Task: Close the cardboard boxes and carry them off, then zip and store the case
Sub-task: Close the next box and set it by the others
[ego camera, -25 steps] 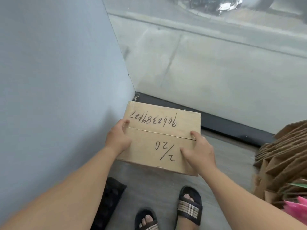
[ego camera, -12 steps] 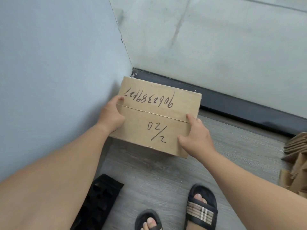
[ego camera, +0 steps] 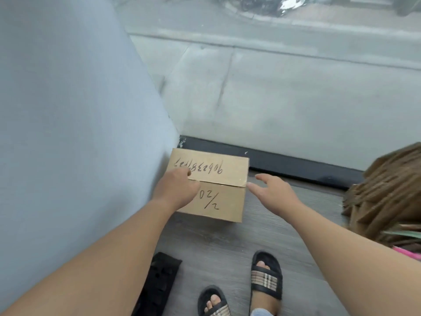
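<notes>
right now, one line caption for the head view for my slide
Closed cardboard box in the floor corner; left hand rests on its top, right hand open beside it.

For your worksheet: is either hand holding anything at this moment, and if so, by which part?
Nothing is gripped. The left hand rests on the cardboard box top near its left edge; the right hand is open beside its right side.

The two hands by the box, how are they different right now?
The left hand rests on top of the cardboard box, across its flap seam; the right hand is off the box, just beside its right edge. The left hand's fingers lie bent on the flap, while the right hand's fingers are spread and straight. Neither hand grips anything, and both reach forward, low over the grey floor.
</notes>
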`<state>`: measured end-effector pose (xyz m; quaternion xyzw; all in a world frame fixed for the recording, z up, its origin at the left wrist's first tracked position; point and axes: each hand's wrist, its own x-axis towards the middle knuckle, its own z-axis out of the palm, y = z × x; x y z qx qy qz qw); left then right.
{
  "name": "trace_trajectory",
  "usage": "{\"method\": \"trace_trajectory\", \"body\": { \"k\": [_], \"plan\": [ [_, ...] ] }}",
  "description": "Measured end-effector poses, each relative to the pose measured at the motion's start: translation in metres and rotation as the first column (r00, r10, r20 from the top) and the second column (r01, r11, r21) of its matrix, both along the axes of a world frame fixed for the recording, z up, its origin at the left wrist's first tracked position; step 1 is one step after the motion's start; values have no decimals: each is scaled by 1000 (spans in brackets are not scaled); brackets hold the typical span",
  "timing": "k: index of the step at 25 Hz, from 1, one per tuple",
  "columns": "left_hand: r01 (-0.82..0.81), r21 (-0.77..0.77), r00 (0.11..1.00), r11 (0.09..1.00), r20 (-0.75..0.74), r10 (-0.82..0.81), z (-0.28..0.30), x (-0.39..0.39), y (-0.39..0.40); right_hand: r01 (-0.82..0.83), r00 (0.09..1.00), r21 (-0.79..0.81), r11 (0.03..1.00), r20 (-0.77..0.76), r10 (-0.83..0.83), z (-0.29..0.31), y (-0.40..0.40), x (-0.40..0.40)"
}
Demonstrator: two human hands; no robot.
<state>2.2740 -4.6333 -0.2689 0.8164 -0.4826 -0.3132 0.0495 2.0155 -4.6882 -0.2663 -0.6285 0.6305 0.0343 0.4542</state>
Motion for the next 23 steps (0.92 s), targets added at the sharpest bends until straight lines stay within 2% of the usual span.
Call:
{"method": "trace_trajectory", "body": {
  "k": [6,12,16,19,23],
  "plan": [
    [187,9,978,982,-90,-186,161,-69,-6,74,997,-41,996,40,-72,176,16,-52],
    [400,-87,901,912,-146,-409,326,-178,-7,226,974,-91,970,5,-226,324,69,-149],
    [599,-139,786,788,-82,-612,404,-270,-3,376,927,-172,911,56,-372,394,118,-233],
    [703,-153,701,695,-15,-713,439,-334,8,479,877,-208,853,75,-474,430,155,-296],
    [829,-130,551,544,20,-834,475,-426,45,642,764,-226,732,114,-635,456,236,-391]
  ]
}}
